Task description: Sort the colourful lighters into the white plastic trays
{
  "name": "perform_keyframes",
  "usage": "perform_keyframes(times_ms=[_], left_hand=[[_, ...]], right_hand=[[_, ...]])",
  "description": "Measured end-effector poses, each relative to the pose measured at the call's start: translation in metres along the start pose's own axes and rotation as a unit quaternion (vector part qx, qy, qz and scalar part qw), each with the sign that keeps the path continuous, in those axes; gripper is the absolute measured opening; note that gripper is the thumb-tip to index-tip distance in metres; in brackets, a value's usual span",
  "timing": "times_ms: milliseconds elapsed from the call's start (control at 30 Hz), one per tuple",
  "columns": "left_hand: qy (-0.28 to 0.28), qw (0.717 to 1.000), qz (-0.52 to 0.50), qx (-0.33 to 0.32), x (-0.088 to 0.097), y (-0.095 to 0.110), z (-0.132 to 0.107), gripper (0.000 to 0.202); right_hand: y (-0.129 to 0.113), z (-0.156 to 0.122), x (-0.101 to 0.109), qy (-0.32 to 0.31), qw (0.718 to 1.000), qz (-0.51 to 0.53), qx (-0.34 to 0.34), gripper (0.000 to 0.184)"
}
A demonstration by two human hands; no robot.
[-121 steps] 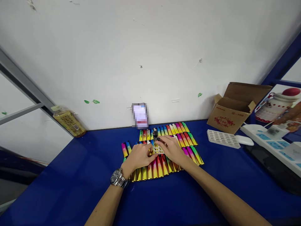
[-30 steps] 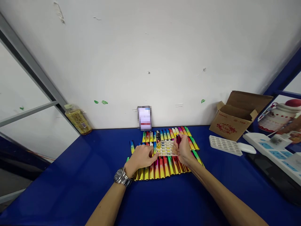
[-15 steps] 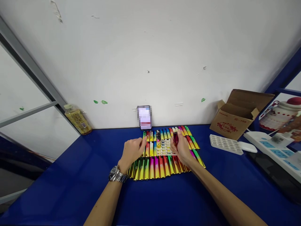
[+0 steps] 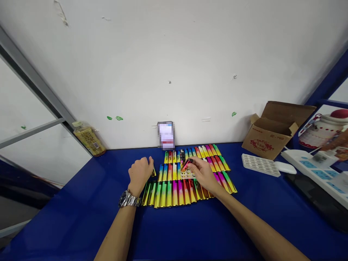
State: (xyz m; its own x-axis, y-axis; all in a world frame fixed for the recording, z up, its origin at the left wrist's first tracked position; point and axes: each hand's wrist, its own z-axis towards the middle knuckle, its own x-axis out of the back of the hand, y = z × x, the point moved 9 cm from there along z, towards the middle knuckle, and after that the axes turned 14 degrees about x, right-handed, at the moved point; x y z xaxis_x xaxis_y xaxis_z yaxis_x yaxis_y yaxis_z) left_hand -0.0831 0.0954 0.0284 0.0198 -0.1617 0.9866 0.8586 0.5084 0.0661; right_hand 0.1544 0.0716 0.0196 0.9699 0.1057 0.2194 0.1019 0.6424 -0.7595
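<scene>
Head view: right hand (image 4: 204,174) pinches a red-pink lighter (image 4: 186,165), black cap up, tilted over the left end of the perforated white tray (image 4: 187,175), just beside black-capped lighters (image 4: 182,156) standing there. Change: half a second ago that lighter was over the tray's right part; now it's at the left end. Left hand (image 4: 140,175) is also further left, well apart from the tray, by a loose lighter (image 4: 153,172) at the left of the middle row; its fingers are curled, but can't tell if they grip it. Means, by my read: tray no longer steadied by the left, right working there alone, the two hands split between tray and loose lighter. Front-row lighters (image 4: 174,194) lie side by side on the blue surface (image 4: 174,232), nearest the person; far-row lighters (image 4: 202,151) lie behind the tray, toward the wall. Second white tray (image 4: 260,165) sits off right, by the open carton (image 4: 268,136).
</scene>
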Motion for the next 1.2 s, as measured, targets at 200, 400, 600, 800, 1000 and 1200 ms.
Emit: perform_keyframes(times_ms=[200, 400, 600, 800, 1000, 1200], left_hand=[[-0.041, 0.999, -0.011, -0.011, -0.013, 0.001, 0.002, 0.047], [-0.065, 0.997, 0.002, -0.036, -0.024, 0.005, 0.002, 0.042], [-0.071, 0.997, 0.001, -0.043, -0.029, 0.006, 0.003, 0.041], [-0.048, 0.998, -0.024, -0.046, -0.022, 0.007, 0.004, 0.037], [0.039, 0.963, -0.241, -0.118, 0.013, 0.017, -0.009, 0.032], [0.038, 0.822, -0.503, -0.265, 0.043, 0.042, -0.063, 0.020]], right_hand=[[-0.010, 0.002, -0.003, -0.016, 0.996, -0.073, 0.052, 0.019], [-0.010, 0.002, -0.007, -0.043, 0.993, -0.085, 0.069, 0.019], [-0.008, -0.003, -0.011, -0.062, 0.986, -0.138, 0.071, 0.018], [-0.008, -0.006, -0.010, -0.048, 0.990, -0.122, 0.042, 0.022], [-0.024, -0.003, -0.003, -0.004, 0.988, -0.128, 0.088, 0.009], [-0.053, -0.004, -0.003, 0.013, 0.977, -0.144, 0.156, 0.018]])
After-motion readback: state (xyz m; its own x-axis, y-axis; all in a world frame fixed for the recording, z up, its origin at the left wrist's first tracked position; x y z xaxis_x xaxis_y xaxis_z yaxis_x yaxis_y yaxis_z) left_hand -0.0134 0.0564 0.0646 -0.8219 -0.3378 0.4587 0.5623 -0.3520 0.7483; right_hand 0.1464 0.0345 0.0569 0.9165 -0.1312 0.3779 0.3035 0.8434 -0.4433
